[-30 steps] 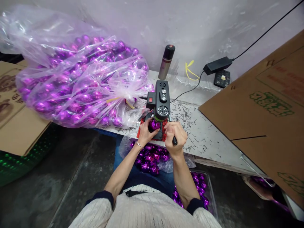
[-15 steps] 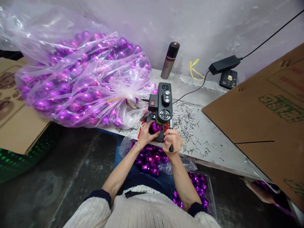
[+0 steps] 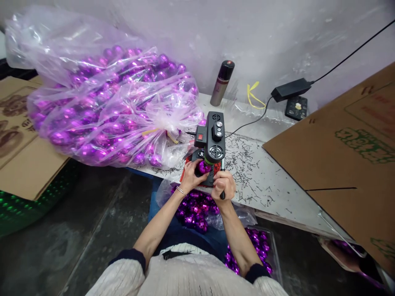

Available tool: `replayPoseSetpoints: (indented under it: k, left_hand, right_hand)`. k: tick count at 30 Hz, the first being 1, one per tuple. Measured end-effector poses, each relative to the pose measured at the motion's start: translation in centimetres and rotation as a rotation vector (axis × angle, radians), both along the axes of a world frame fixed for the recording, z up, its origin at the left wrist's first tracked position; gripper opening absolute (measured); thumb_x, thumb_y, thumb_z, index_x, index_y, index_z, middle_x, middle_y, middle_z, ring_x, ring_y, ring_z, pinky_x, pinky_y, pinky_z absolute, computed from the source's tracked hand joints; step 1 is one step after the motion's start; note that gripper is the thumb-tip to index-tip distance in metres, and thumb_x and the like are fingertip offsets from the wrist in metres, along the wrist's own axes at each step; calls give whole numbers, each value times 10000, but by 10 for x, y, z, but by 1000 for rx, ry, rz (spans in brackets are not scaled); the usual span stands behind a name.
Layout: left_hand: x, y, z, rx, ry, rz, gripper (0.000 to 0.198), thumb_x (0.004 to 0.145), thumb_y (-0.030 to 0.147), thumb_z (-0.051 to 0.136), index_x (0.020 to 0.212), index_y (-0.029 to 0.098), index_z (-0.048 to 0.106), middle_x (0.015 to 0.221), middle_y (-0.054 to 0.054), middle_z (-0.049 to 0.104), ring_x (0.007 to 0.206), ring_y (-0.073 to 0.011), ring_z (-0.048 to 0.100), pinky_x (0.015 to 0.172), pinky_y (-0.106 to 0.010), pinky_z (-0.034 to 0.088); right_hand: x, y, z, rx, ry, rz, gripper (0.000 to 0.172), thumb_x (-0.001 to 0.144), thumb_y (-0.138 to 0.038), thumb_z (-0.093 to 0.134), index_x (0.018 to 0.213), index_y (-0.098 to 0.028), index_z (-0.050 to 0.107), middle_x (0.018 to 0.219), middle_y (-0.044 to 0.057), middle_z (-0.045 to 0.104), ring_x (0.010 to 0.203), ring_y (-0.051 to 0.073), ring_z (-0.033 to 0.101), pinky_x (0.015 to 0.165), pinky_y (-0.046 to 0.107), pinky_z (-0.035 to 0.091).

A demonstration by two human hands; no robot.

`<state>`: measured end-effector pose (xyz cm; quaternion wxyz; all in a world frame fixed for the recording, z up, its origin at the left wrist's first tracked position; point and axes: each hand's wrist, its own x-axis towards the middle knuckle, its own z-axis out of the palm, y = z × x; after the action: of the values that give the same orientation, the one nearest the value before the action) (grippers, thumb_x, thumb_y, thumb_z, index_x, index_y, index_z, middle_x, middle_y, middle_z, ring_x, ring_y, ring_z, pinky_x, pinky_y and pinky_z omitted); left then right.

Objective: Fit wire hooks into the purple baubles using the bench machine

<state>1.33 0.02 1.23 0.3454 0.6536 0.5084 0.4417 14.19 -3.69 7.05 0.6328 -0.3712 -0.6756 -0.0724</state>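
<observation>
My left hand (image 3: 191, 176) is closed around a shiny purple ball (image 3: 203, 167), holding it under the head of a small black bench machine (image 3: 212, 137) that stands on a red base (image 3: 185, 170). My right hand (image 3: 224, 183) grips the machine's black lever handle (image 3: 222, 193) just right of the ball. A bracelet shows on my left wrist. On my lap lies a clear bag of purple balls (image 3: 193, 205).
A big clear sack of purple balls (image 3: 105, 107) fills the table's left. Metal shavings litter the white tabletop (image 3: 256, 172). A spray can (image 3: 221, 82), power adapter (image 3: 291, 89) and yellow tie stand at the back. A cardboard sheet (image 3: 345, 164) leans at right; a tray of balls (image 3: 261, 246) sits below.
The view has shifted slightly; both hands stay at the machine. My right hand has moved a little closer to the base with the lever, the left still holds the ball.
</observation>
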Motion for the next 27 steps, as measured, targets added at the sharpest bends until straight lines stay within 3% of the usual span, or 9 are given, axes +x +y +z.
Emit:
replayPoseSetpoints:
  k: [5,9,13,17,19,22,24,27]
  left_hand:
    - [1,2,-3,7,19,-3,554,723,372,834,1219,236,628,1184,-97,715,1144,-302,638,1122,-504,388]
    - [0,-4,-1,42,35,-9,572,764,413,816,1269,236,615,1229,-105,703,1193,-310,630,1122,-530,403]
    - [-13,-42,-9,247,100,-84,549,850,454,752,1336,258,587,1325,-135,662,1247,-308,616,1098,-529,446]
    - [-29,-89,-25,416,297,-338,520,905,487,683,1359,250,593,1360,-174,634,1240,-304,625,985,-465,534]
    - [-34,-92,-26,410,327,-340,644,852,593,695,1371,227,591,1338,-191,639,1209,-321,638,952,-456,549]
    - [-40,-52,-10,354,244,-201,600,903,607,615,1362,221,608,1292,-177,661,1189,-323,634,1014,-481,513]
    - [-46,0,10,285,219,-26,421,1020,439,452,1338,223,625,1314,-168,646,1226,-316,595,1091,-515,444]
    - [-58,86,39,172,274,189,354,979,237,456,1259,160,659,1284,-205,639,1258,-356,533,1132,-556,374]
  right_hand:
    - [-1,0,3,18,-11,-6,301,1016,-229,374,727,-230,460,721,-1,548,622,125,529,607,297,444]
    - [-3,-5,38,-91,78,-30,307,992,-165,405,697,-232,462,661,-6,529,632,135,551,579,296,415]
    - [-4,-7,70,-219,124,-27,301,980,-155,433,694,-236,476,652,0,543,651,150,574,604,317,433]
    - [-4,-8,63,-189,102,-21,278,962,-126,441,709,-230,493,668,0,561,655,149,581,601,313,431]
    - [-4,-9,55,-175,76,-20,272,954,-107,436,718,-229,496,667,-2,560,660,150,588,594,309,427]
    - [-4,-10,50,-157,53,-13,273,949,-95,431,722,-233,487,651,-7,544,662,155,592,592,307,431]
    - [-4,-11,52,-149,51,-13,277,950,-95,426,718,-234,482,642,-10,537,663,156,594,596,306,436]
    - [-5,-11,56,-147,45,-22,286,946,-84,425,705,-230,476,648,-11,543,657,146,589,593,295,427]
